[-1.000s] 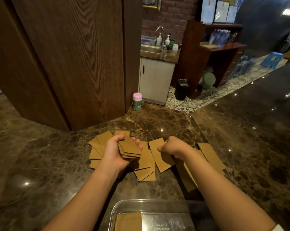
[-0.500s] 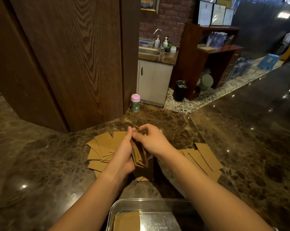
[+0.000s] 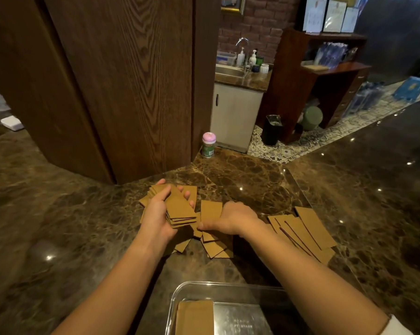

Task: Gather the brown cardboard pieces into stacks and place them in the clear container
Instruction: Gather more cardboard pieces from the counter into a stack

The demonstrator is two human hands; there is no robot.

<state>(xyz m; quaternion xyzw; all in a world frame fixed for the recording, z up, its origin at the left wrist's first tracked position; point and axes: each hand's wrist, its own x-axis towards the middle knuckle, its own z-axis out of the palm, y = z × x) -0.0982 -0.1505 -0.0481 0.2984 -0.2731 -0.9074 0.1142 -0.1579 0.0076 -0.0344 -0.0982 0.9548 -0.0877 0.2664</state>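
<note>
My left hand (image 3: 157,213) grips a stack of brown cardboard pieces (image 3: 178,206) above the marble counter, thumb on top. Beside it, my right hand (image 3: 230,217) lies knuckles-up on loose cardboard pieces (image 3: 215,245) and pinches one at its near edge. More pieces fan out to the right (image 3: 308,230), and a few lie under my left hand (image 3: 146,200). The clear container (image 3: 180,293) stands at the near edge below my arms, with a cardboard stack (image 3: 195,315) lying inside it.
A small green jar with a pink lid (image 3: 208,148) stands at the counter's far edge, beside a dark wooden pillar (image 3: 122,88). The marble counter (image 3: 361,213) runs off to the right. Beyond it are a sink cabinet (image 3: 235,114) and shelves.
My hands were together squaring the stack upright; they have parted. The left hand now holds the stack flat, and the right hand has dropped onto the loose pieces on the counter.
</note>
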